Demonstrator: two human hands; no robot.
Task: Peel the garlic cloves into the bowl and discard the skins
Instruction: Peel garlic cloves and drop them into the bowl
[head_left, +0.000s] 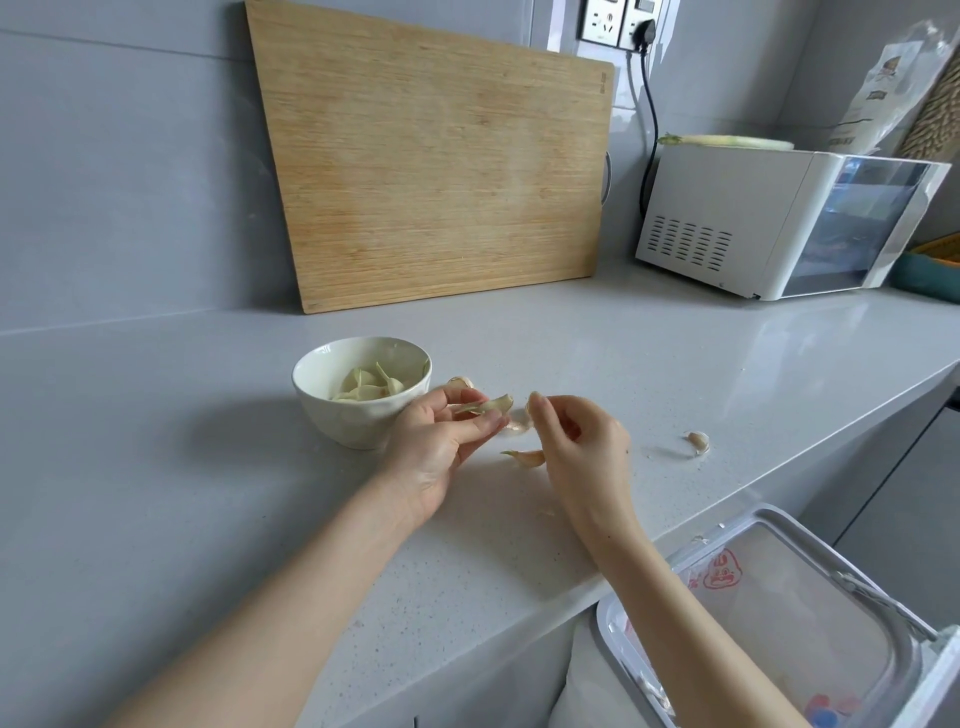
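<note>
A white bowl (332, 395) on the grey counter holds several peeled garlic cloves (370, 387). Just right of the bowl, my left hand (441, 447) pinches a garlic clove (485, 405) with skin partly off. My right hand (576, 447) hovers beside it, fingers curled with thumb and forefinger close to the clove's tip; I cannot tell whether it holds skin. Unpeeled cloves lie on the counter: one behind my left hand (460, 383), one below my hands (527, 457), one to the right (698, 441). A bit of skin (517, 426) lies between my hands.
A wooden cutting board (436, 171) leans on the wall behind. A white appliance (779, 223) stands at the back right with its cord plugged in. An open white bin (779, 623) lined with a plastic bag sits below the counter edge at lower right.
</note>
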